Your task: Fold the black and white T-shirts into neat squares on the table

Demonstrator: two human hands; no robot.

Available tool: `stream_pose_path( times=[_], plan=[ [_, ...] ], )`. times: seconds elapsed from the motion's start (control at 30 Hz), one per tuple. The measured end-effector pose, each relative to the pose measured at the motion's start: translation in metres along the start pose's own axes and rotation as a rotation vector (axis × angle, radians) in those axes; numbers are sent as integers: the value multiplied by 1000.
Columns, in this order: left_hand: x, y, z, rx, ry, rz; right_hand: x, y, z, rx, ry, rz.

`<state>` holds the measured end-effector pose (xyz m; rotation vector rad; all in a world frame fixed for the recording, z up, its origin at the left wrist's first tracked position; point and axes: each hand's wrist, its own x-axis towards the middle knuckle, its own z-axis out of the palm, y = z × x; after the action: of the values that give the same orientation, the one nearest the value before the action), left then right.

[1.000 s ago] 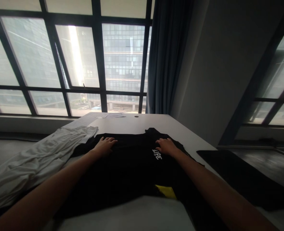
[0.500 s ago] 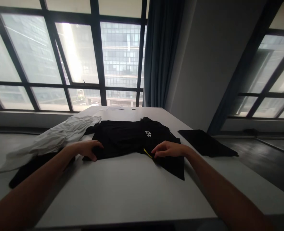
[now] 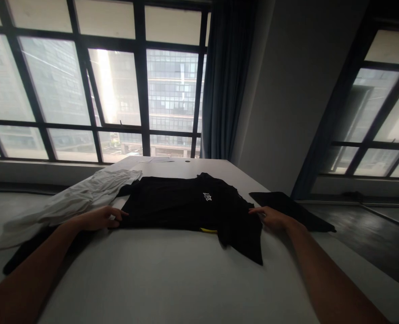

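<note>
A black T-shirt (image 3: 172,202) with a small white print lies spread sideways on the white table, its hem to the left and its neck end to the right. My left hand (image 3: 100,218) has its thumb and fingers pinched at the hem edge. At the opposite end, my right hand (image 3: 274,218) is closed at the shirt's shoulder edge, index finger stretched along the cloth; its other fingers are partly hidden. A yellow strip (image 3: 208,231) shows along the near side of the shirt. One sleeve (image 3: 245,249) points toward me.
Crumpled white cloth (image 3: 84,191) lies at the table's left side, with dark cloth (image 3: 27,252) beneath it. A flat black cloth (image 3: 290,209) rests at the right edge. Papers (image 3: 157,159) are at the far end of the white table (image 3: 172,279), before windows and a curtain (image 3: 221,90).
My hands have moved apart, the left to the hem and the right from the yellow strip to the shoulder edge. The shirt's near side lies straighter. The view has tilted up slightly.
</note>
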<state>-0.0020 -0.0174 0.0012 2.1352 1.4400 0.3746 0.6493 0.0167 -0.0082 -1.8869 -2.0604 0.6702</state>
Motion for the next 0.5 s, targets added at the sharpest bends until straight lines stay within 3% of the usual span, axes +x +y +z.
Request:
stream_pose_path(
  times=[0.2, 0.37, 0.5],
  plan=[
    [-8, -10, -7, 45, -6, 20, -3, -6, 1, -18, -91, 2],
    [-3, -11, 1, 78, 33, 59, -3, -25, 6, 9, -166, -167],
    [0, -2, 0, 63, 52, 120, -11, -40, 3, 136, -116, -281]
  ],
)
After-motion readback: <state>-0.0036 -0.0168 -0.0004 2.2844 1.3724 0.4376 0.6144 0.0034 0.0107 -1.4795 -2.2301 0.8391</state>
